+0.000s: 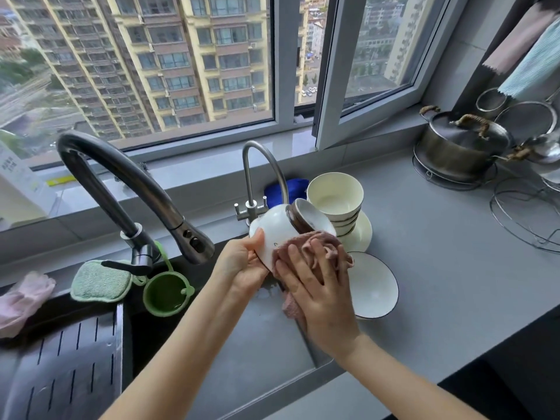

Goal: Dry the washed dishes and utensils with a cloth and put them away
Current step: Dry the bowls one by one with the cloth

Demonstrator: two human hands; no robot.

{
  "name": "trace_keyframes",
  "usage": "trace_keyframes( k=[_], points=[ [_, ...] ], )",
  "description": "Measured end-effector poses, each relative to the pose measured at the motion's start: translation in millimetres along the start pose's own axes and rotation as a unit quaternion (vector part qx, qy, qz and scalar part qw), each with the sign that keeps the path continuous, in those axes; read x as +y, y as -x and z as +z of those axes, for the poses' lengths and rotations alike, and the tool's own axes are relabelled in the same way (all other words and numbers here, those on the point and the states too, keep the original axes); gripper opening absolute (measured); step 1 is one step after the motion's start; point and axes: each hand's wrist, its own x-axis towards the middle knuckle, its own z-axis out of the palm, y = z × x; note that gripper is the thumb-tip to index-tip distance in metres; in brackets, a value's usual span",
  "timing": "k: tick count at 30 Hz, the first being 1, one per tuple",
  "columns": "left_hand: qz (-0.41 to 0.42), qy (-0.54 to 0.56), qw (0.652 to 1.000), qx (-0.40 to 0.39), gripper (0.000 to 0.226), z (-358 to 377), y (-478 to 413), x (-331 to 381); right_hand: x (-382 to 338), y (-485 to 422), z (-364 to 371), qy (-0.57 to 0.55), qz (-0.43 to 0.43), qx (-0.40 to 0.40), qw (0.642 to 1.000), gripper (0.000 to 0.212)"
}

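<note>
My left hand (244, 263) grips a white bowl (274, 225) tipped on its side, its brown foot ring pointing right. My right hand (318, 294) presses a pink cloth (315, 242) against the bowl's outer wall. Behind them a stack of cream bowls (335, 197) stands on a cream plate (362, 234). A white bowl with a dark rim (374, 287) rests on the grey counter just right of my right hand, partly hidden by it.
Black faucet (121, 180) and slim steel tap (257, 171) rise behind the sink (60, 374). Green sponge (101, 280), green cup (166, 294) and pink gloves (21, 301) lie left. Lidded steel pot (460, 147), wire racks (527, 216) and hanging towels (527, 62) stand right.
</note>
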Motion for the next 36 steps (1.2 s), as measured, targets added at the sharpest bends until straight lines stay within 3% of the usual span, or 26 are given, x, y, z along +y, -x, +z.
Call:
trace_keyframes(
  k=[3,6,12,15,16,18,22,24,27,30,32,34,36],
  points=[
    [-0.020,0.042,0.999,0.020,0.019,3,3,3,20,-2,-5,-0.082,0.052,0.067,0.993,0.045],
    [-0.032,0.063,0.997,0.013,0.018,1,2,3,30,-12,-11,-0.255,0.160,0.114,0.947,0.043],
    [-0.044,0.048,0.997,-0.040,0.029,-4,3,4,29,-36,-41,-0.497,0.409,0.115,0.757,0.038],
    [-0.041,0.016,0.997,-0.058,0.043,-5,5,5,51,-53,-60,-0.614,0.443,0.010,0.653,0.035],
    [-0.040,0.000,0.997,-0.062,0.040,-4,5,6,59,-57,-64,-0.625,0.437,-0.025,0.646,0.034],
    [-0.028,-0.024,0.997,-0.066,0.030,2,8,7,67,-61,-69,-0.601,0.403,-0.059,0.687,0.032],
    [0.041,-0.071,0.995,-0.063,0.023,18,9,11,64,-54,-76,-0.427,0.267,-0.043,0.863,0.040],
    [0.076,-0.093,0.992,-0.049,0.019,26,10,10,58,-46,-73,-0.351,0.197,-0.038,0.915,0.043],
    [0.103,-0.134,0.985,-0.041,0.017,33,15,6,51,-27,-72,-0.298,0.175,-0.058,0.937,0.046],
    [0.137,-0.233,0.961,-0.056,0.016,30,17,5,57,-13,-87,-0.356,0.235,-0.055,0.903,0.040],
    [0.178,-0.323,0.926,-0.083,0.011,29,18,4,62,-17,-102,-0.362,0.275,0.017,0.890,0.035],
    [0.200,-0.379,0.894,-0.128,0.027,27,20,0,59,-33,-109,-0.313,0.221,0.065,0.921,0.033],
    [0.202,-0.388,0.880,-0.183,0.024,25,24,-8,47,-52,-103,-0.266,0.127,0.018,0.955,0.037]
  ],
)
